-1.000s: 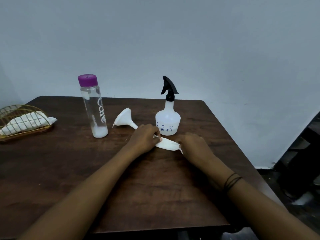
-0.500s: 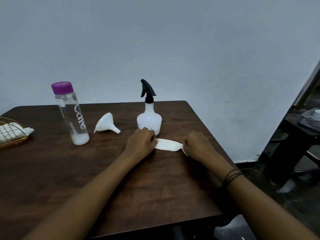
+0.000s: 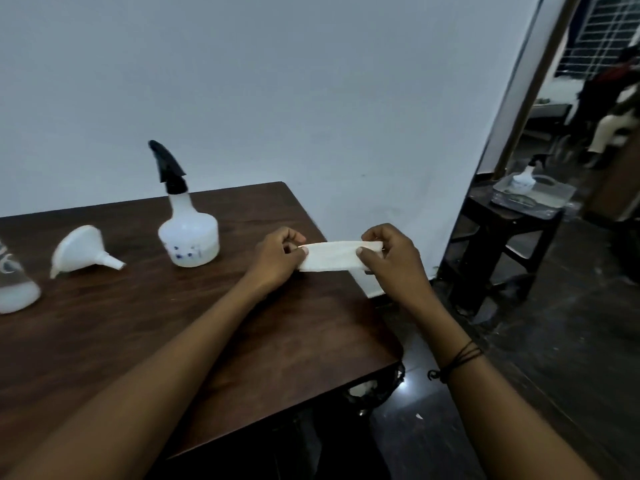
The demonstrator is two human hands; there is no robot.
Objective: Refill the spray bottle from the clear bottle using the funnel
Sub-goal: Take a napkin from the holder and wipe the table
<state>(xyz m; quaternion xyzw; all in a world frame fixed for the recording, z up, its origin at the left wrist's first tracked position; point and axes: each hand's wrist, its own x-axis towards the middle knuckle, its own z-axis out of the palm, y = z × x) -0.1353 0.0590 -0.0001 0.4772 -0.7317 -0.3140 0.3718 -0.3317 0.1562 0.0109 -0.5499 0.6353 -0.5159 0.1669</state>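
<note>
Hands: the left hand (image 3: 277,256) and the right hand (image 3: 388,258) are raised just above the near right corner of the dark brown wooden desk (image 3: 145,341); a black cord bracelet (image 3: 457,358) sits on the right wrist.
Fingers: each hand pinches one end of a folded white paper tissue (image 3: 330,260) between thumb and curled fingers, so the strip spans flat between them, clear of the wood.
Why held so: my guess is that the tissue is being folded or straightened, perhaps for wiping drips; none of the task's own things is in either hand.
Spray bottle: the white translucent plastic spray bottle with a black trigger head (image 3: 188,233) stands upright on the desk, left of and slightly beyond the left fingers, near but apart; its head is on, so it must come off before any pouring.
Funnel: the white plastic funnel (image 3: 81,251) lies on its side further left of the fingers, spout pointing towards the spray bottle.
Clear bottle: only the base of the clear plastic bottle (image 3: 15,289) shows at the left frame edge, well apart from the fingers, with pale liquid at the bottom; its cap is out of view.
Progress: the refill looks not yet begun.
Beyond: past the right fingers, through a doorway, a dark side table (image 3: 502,216) carries a clear tray (image 3: 554,195) with another small bottle in it.
</note>
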